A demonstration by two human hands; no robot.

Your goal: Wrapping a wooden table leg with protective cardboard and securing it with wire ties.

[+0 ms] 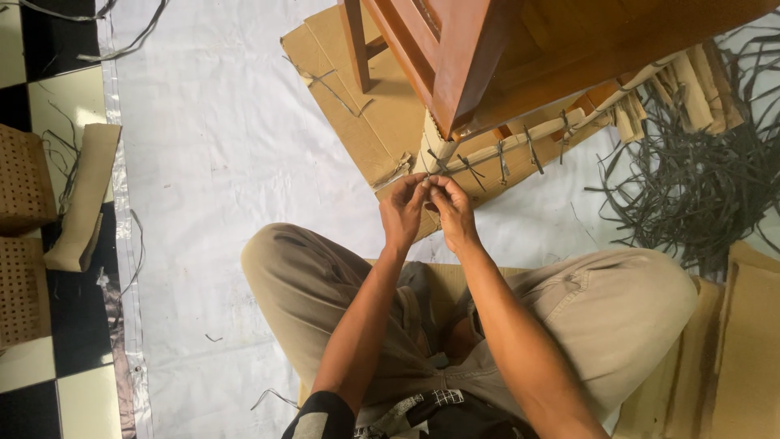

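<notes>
At the centre of the frame the left hand [404, 213] and right hand [452, 210] are pinching together on a dark strap [439, 162] around the cardboard-wrapped chair leg [520, 150], which likely wants steady tension while knotting.

The wooden chair [487, 49] runs off the top of the frame, so only its lower frame and one leg show. What the left hand [404, 213] and right hand [452, 213] pinch between their fingertips is too small to tell. The pile of dark strips [699, 187] is cut off at the right edge, and the woven panels [20, 236] at the left edge.
</notes>
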